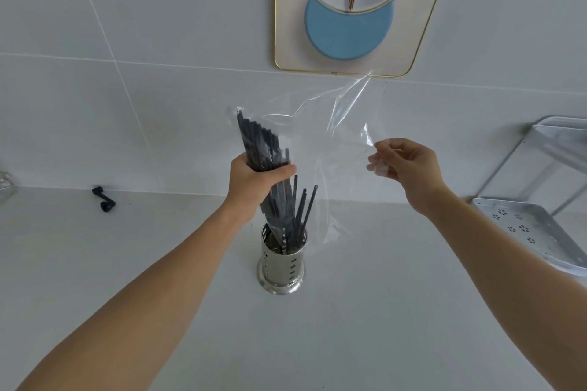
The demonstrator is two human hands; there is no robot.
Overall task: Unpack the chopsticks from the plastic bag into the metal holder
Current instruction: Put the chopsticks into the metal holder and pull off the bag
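My left hand point(254, 179) grips the bundle of black chopsticks point(259, 146), fingers wrapped tight, tips inside the perforated metal holder point(281, 267) on the tabletop point(365, 327); my right hand point(409, 168) pinches the clear plastic bag point(330, 124).

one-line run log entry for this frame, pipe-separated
step: unbagging | left hand: grips dark chopsticks through clear plastic bag | tips: in perforated metal holder | right hand: pinches bag edge

One holder point(282, 267), one bag point(320, 124), two hands point(254, 179).
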